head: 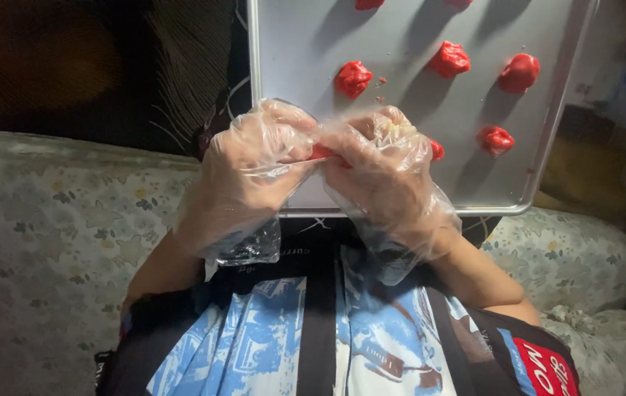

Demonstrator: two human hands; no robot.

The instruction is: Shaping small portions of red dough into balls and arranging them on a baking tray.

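Above the baking tray, both gloved hands, left hand and right hand, pinch shut on a red dough piece; it looks soft, sticky, best held lightly by fingertips.

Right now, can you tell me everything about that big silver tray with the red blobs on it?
The tray is a flat, rectangular baking sheet that looks like pale, dull metal, with a raised rolled rim and rounded corners. It lies level, just beyond the two gloved hands, and its far end runs out of view. Red dough lumps sit on it in spaced rows, with a few crumbs beside one. The hands hide part of its near edge; whether they touch it cannot be told.
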